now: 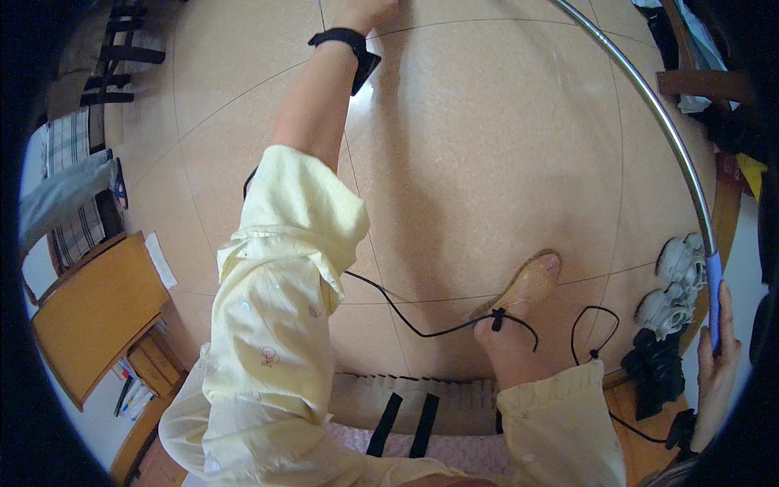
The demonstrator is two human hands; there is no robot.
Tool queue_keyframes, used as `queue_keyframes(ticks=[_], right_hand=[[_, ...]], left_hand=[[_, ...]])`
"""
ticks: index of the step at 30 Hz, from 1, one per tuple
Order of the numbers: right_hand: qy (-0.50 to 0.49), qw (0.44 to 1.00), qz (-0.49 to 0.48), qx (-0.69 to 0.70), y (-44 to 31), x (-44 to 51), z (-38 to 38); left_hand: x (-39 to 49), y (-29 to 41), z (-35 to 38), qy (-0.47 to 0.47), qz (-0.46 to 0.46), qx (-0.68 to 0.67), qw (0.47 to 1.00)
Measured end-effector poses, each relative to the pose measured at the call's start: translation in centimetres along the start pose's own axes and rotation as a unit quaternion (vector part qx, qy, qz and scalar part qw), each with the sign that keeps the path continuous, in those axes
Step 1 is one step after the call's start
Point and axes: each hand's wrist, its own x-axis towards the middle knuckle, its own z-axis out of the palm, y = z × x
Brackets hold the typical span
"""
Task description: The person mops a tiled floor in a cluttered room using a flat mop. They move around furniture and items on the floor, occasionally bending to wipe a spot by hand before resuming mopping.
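Note:
At the right edge my right hand (718,365) is closed around the blue grip (713,298) of a long, shiny metal pole (666,125). The pole rises from the hand and runs out of view at the top; its far end is hidden. My left hand (374,13) is at the top edge, over the tiled floor, with its fingers cut off by the frame. Whether it holds anything does not show. A black band with a dark device (359,58) is around my left wrist. A black cable (420,332) hangs below my left sleeve.
My foot in a woven-textured sandal (529,280) rests on the floor tiles (487,152). Pale shoes (672,292) and black footwear (654,371) line the right side. At left are a wooden desk (100,310), a grey-blue trouser leg (70,189) and dark furniture legs (131,55).

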Motion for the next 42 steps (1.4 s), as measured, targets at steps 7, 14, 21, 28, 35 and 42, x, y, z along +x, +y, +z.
queue_keyframes(ticks=[7, 14, 21, 28, 35, 42], right_hand=[[-0.067, 0.995, 0.067, -0.014, 7.7, -7.7, 0.4], [-0.101, 0.954, 0.124, 0.253, 15.8, -12.2, 7.1], [-0.081, 0.971, 0.120, 0.193, 13.1, -11.5, 7.9], [-0.120, 0.942, 0.176, 0.261, 10.3, -10.5, 7.0], [-0.070, 0.973, 0.124, 0.184, 12.9, -12.3, 6.0], [-0.079, 0.982, 0.092, 0.145, 11.6, -11.7, 5.2]], left_hand=[[-10.4, 8.3, 0.1, 0.137, 0.024, -0.055, 0.989], [-18.1, 13.7, -3.6, 0.071, 0.054, -0.087, 0.992], [-18.5, 12.1, -3.7, 0.038, 0.000, -0.037, 0.999], [-17.9, 9.4, -2.9, 0.059, -0.014, -0.056, 0.997], [-19.1, 8.3, -2.9, 0.062, -0.013, -0.073, 0.995], [-20.2, 7.6, -3.0, 0.073, -0.015, -0.072, 0.995]])
